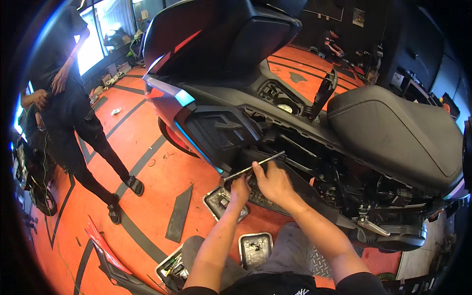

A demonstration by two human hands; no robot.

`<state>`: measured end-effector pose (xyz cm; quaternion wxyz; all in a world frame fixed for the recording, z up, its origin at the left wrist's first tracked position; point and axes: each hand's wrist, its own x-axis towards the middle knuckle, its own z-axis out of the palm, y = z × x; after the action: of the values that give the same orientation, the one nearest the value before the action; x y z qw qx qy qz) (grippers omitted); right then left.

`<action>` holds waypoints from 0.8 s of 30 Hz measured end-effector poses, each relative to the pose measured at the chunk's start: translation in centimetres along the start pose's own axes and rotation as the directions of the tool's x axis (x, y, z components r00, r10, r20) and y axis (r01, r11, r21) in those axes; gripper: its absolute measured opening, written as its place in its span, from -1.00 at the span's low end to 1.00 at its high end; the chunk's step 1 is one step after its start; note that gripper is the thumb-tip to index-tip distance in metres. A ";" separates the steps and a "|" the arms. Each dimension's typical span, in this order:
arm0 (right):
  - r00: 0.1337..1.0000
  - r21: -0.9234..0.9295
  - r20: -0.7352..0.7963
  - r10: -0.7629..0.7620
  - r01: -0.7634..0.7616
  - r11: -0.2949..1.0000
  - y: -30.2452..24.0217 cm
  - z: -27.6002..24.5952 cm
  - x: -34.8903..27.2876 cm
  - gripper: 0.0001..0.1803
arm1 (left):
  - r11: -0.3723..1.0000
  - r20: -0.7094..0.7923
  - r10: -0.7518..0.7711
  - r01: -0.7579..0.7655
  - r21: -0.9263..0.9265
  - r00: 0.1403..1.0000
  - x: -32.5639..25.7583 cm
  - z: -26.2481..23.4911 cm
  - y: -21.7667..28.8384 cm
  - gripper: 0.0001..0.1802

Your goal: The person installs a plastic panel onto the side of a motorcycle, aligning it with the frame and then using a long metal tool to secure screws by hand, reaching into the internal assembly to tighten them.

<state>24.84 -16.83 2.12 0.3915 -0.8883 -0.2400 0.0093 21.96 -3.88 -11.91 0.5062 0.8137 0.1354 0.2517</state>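
Observation:
A dark scooter (275, 98) with its side panels off stands in front of me, its black seat (393, 128) to the right. Both my hands work at its lower side by the footboard. My left hand (240, 189) is closed around the lower end of a long thin metal tool (255, 165) that slants up to the right. My right hand (273, 182) sits just right of it, fingers curled at the tool's shaft next to the exposed frame.
Small metal trays (255, 248) with screws lie on the orange floor by my knees, another tray (219, 201) under my left hand. A black panel strip (179, 214) lies to the left. A person in dark clothes (73, 113) stands at left; another person (330, 43) crouches far back.

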 end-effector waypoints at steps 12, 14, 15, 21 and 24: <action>0.359 -0.236 0.442 -0.822 0.931 0.280 -1.6 -2.6 6.2 -0.78 | 0.956 0.067 0.036 -0.054 0.290 0.997 0.4 -1.0 -2.3 -0.83; 0.525 -0.133 0.559 -0.641 0.820 0.556 -2.0 -2.8 5.9 -0.78 | 0.947 0.077 0.024 -0.047 0.318 0.997 0.4 -1.1 -2.4 -0.82; 0.523 -0.128 0.562 -0.641 0.821 0.557 -2.0 -2.6 5.9 -0.78 | 0.938 0.087 0.010 -0.040 0.343 0.996 0.4 -1.1 -2.3 -0.81; 0.823 0.001 0.305 -0.479 0.503 0.864 -1.6 -1.9 5.0 -0.70 | 0.910 0.115 0.050 -0.093 0.404 0.992 1.2 -0.9 -2.7 -0.79; 0.916 -0.015 0.261 -0.306 0.321 0.947 -1.4 -0.8 3.3 -0.68 | 0.918 0.174 0.000 -0.069 0.390 0.985 0.9 -0.9 -2.9 -0.79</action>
<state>27.39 -15.14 4.23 0.3281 -0.8406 -0.4277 0.0538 22.31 -1.55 -13.92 0.3370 0.9197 0.1250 0.1578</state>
